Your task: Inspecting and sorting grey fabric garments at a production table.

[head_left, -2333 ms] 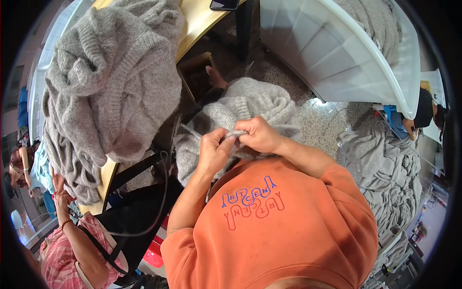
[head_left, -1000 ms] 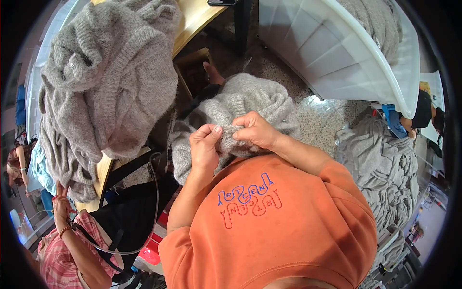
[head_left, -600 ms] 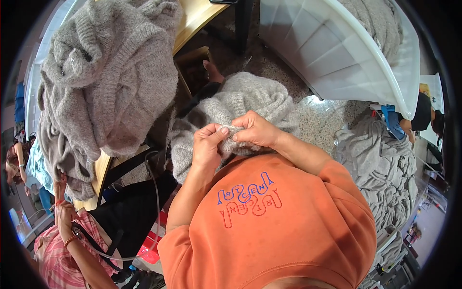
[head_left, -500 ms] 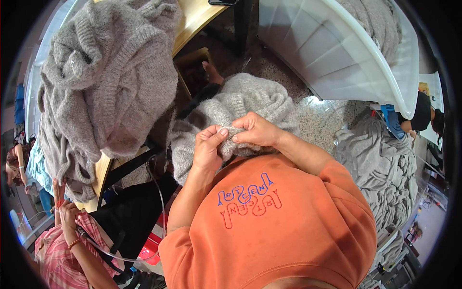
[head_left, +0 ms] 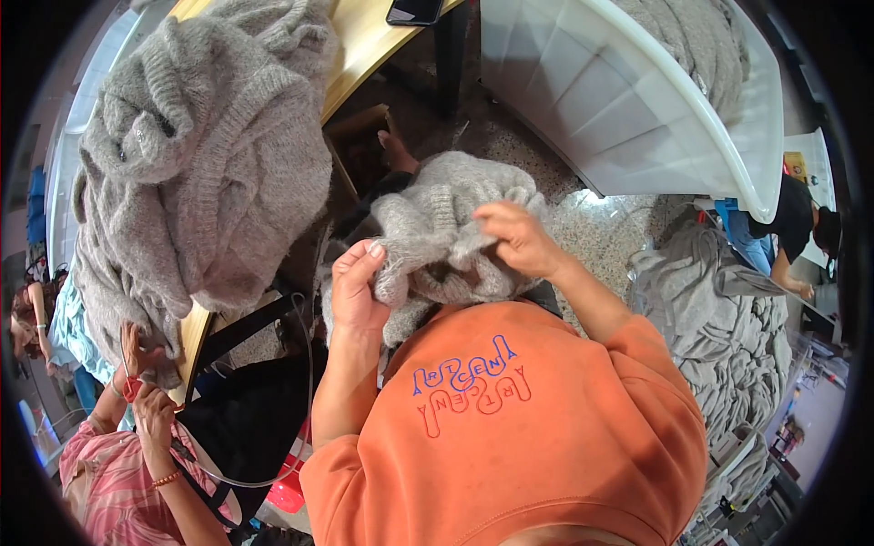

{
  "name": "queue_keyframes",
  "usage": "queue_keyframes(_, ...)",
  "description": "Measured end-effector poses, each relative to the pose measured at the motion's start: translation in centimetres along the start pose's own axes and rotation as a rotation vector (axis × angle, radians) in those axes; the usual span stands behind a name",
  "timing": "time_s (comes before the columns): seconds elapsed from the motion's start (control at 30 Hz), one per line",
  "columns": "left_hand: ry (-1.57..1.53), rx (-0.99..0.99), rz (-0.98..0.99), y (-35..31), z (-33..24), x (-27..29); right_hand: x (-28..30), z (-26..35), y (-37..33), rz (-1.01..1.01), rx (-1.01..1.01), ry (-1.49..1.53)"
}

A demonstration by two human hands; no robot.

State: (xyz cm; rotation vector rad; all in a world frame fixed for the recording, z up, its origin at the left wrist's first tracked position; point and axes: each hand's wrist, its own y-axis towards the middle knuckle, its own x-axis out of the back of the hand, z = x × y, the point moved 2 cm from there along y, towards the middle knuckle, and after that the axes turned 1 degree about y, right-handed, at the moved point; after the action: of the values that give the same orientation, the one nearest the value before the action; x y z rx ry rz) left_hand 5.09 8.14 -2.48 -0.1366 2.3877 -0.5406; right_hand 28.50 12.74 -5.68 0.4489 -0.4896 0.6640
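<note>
A fuzzy grey knitted garment (head_left: 460, 177) lies bunched over my lap, its ribbed parts folded together. My left hand (head_left: 358, 287) grips an edge of it between thumb and fingers, at the left of the bundle. Over the garment's right side is my right hand (head_left: 517, 238), with fingers curled and close together, slightly blurred. Whatever is between those fingertips, if anything, is too small to make out. The garment's underside is hidden by its own folds.
A heap of grey knitwear (head_left: 218, 173) covers the wooden table (head_left: 369, 50) at left; a phone (head_left: 414, 11) lies there. A white plastic bin (head_left: 628, 118) stands at far right, above piled grey garments (head_left: 719, 328). A co-worker's hands (head_left: 150, 400) are at lower left, another person (head_left: 783, 227) at right.
My hands, pinched together at the garment's middle before, have moved apart. The left went left with the knit edge; the right rose and went right. The garment is opened out between them.
</note>
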Motion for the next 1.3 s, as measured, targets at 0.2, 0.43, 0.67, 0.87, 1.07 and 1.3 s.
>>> queue_keyframes(0.2, 0.003, -0.053, -0.081, -0.8, -1.1, 0.6, 3.0, -0.4, -0.2, -0.135, -0.474, -0.184)
queue_keyframes(0.43, 0.073, -0.024, -0.087, -0.8, -2.2, -0.9, 3.5, 0.3, 0.5, -0.184, -0.209, 0.159)
queue_keyframes(0.67, 0.212, -0.096, 0.042, 0.1, -1.7, -4.0, 3.3, 7.8, 1.6, -0.162, 0.372, 0.058)
queue_keyframes(0.87, 0.378, 0.121, 0.102, -0.3, 0.7, -4.9, 0.1, 8.6, 2.5, -0.309, 0.559, -0.165)
queue_keyframes(1.07, 0.349, 0.194, 0.155, -0.4, 1.3, -3.9, -0.4, 8.1, 2.1, -0.366, 0.535, -0.241)
queue_keyframes(1.3, 0.43, -0.072, 0.057, -0.6, 1.7, -4.2, -1.0, 7.0, 2.5, -0.342, 0.321, -0.165)
